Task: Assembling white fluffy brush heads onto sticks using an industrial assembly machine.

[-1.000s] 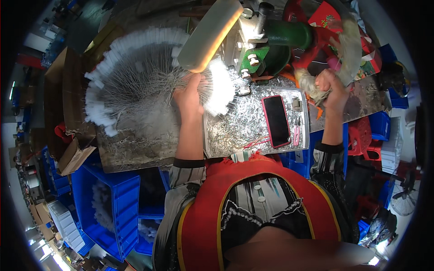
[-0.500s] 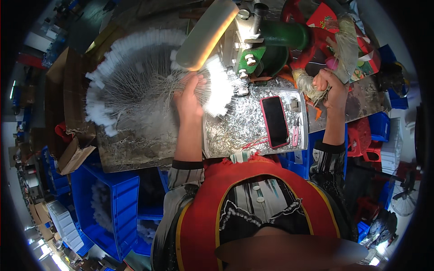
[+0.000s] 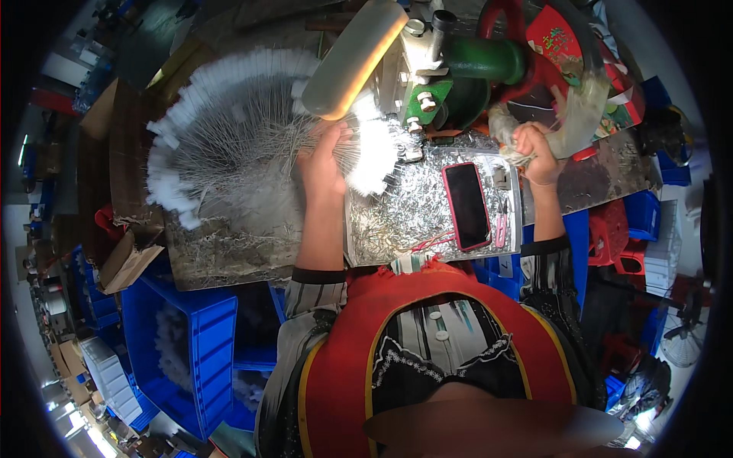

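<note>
A wide fan of thin metal wires with white tips [image 3: 244, 114] lies on the worn bench. At its right side is my left hand [image 3: 324, 164], fingers closed among the wires beside the press; its fingertips are partly lost in glare, so what it pinches cannot be told. My right hand [image 3: 537, 155] is wrapped round the cloth- or film-bound handle [image 3: 502, 126] of a hand press. The press has a green body [image 3: 481, 61] and a red wheel-like arm [image 3: 513, 23]. A long lamp [image 3: 355, 61] hangs over my left hand, lighting the white tips brightly.
A phone in a pink case [image 3: 466, 206] and a small pink-handled tool [image 3: 501, 227] rest on a foil-covered board [image 3: 382, 229]. Blue bins [image 3: 210, 359] stand below the bench at left. Cardboard [image 3: 130, 263] borders the bench's left edge; red stools [image 3: 608, 233] stand at right.
My right hand has swung left and slightly toward me with the wrapped handle, and the red arm has turned. My left hand stays at almost the same spot among the wires.
</note>
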The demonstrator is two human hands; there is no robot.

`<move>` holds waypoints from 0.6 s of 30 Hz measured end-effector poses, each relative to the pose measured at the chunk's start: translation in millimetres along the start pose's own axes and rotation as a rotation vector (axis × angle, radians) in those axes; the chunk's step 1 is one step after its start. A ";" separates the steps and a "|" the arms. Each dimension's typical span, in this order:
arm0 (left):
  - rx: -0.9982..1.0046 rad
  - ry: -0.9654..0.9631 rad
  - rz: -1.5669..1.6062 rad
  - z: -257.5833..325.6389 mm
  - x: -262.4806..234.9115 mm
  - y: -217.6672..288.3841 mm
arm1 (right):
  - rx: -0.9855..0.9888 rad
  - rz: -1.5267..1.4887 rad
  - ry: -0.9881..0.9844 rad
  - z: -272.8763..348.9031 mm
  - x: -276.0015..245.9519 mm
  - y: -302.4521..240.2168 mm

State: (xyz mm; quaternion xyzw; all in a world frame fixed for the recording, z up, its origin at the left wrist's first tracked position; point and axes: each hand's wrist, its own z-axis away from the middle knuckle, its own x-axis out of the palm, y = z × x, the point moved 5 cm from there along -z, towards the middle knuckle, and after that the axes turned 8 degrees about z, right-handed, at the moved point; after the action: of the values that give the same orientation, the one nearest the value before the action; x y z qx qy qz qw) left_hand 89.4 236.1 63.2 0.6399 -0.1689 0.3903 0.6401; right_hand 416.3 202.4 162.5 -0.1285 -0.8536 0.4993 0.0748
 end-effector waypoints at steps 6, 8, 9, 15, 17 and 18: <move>-0.045 -0.042 0.095 -0.9 -3.4 -0.8 | 0.203 -0.052 -0.058 -11.0 -8.5 -18.0; -0.046 -0.041 0.114 -1.7 -7.2 -1.8 | 0.237 -0.034 -0.060 -14.2 -6.1 -23.6; -0.044 -0.037 0.136 -2.0 -7.8 -2.3 | 0.237 -0.031 -0.061 -14.7 -5.6 -25.2; -0.057 0.015 0.145 -2.4 -1.4 -6.1 | 0.261 -0.057 -0.066 -14.3 -13.3 -17.2; -0.060 0.030 0.130 -3.1 -0.4 -5.4 | 0.280 -0.041 -0.032 -13.9 -11.7 -21.6; -0.056 0.030 0.128 -3.5 0.1 -4.9 | 0.282 -0.041 -0.031 -15.2 -11.8 -24.4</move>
State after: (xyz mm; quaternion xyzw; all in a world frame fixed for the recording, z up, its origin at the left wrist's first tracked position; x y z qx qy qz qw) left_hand 92.0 240.0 59.5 0.6037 -0.2107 0.4349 0.6341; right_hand 427.9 200.1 191.2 -0.0918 -0.7786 0.6144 0.0892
